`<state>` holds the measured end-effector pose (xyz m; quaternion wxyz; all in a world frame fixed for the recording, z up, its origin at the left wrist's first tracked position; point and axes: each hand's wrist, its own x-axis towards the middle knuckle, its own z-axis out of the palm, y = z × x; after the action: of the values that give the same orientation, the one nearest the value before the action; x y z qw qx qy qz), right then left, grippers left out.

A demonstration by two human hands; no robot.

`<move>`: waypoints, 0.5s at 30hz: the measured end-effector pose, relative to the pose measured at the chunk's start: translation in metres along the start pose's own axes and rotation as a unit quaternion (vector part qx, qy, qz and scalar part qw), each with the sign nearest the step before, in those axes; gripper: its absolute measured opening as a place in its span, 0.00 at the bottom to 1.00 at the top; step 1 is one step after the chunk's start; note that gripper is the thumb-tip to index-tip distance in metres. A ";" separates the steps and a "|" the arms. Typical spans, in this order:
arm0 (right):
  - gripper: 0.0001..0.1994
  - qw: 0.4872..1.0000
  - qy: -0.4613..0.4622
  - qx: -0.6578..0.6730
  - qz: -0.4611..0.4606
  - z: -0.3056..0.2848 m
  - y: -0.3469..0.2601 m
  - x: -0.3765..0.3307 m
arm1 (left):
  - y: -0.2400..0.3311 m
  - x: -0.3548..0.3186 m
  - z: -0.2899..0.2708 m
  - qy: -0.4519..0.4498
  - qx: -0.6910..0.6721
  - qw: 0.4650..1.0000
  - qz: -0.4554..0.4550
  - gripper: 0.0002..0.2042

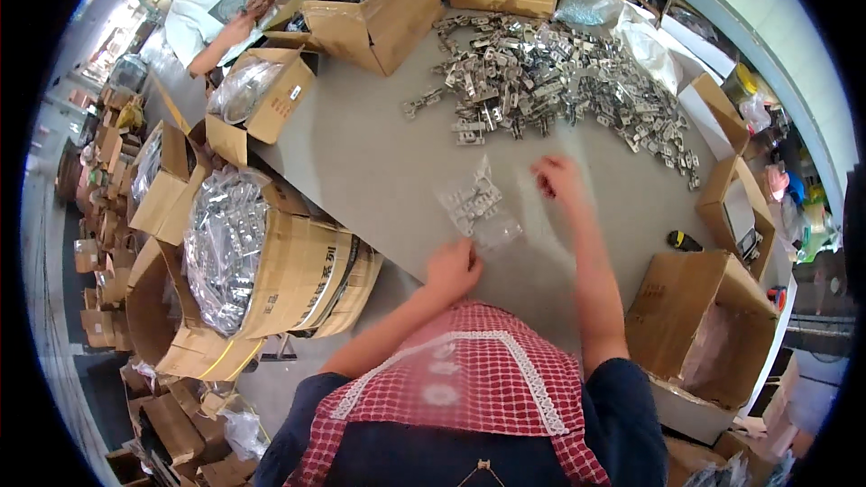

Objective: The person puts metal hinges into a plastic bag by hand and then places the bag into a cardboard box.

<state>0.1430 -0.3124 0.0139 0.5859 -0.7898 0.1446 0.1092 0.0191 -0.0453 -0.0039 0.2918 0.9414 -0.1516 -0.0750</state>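
My left hand (453, 268) pinches the near corner of a clear plastic bag (476, 206) that lies on the grey table (361, 162) and holds a few metal hinges. My right hand (557, 177), blurred, hovers just right of the bag with fingers curled; a thin clear film seems to hang around it, and I cannot tell whether it grips anything. A large heap of loose metal hinges (550, 81) is spread over the far side of the table, beyond both hands.
A cardboard box (262, 261) full of bagged hinges stands at my left, an open brown box (704, 325) at my right. More boxes (379, 18) line the far edge. Another person (216, 9) sits at the far left corner. A small black-and-yellow tool (684, 241) lies at right.
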 end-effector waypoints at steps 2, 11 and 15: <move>0.14 0.994 0.102 -0.045 -0.018 -0.013 -0.004 0.040 | 0.001 0.001 0.000 0.001 -0.012 1.000 -0.018 0.11; 0.14 0.940 0.288 -0.176 -0.052 -0.014 0.013 0.082 | -0.001 -0.006 -0.004 -0.004 -0.030 0.999 -0.028 0.10; 0.11 0.894 0.325 -0.279 -0.131 -0.014 0.031 0.005 | -0.003 -0.008 -0.004 -0.013 -0.062 0.997 -0.044 0.10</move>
<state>0.1367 -0.3346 -0.0116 0.2710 -0.9241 0.1858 -0.1950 0.0131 -0.0383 -0.0024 0.3438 0.9263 -0.1089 -0.1091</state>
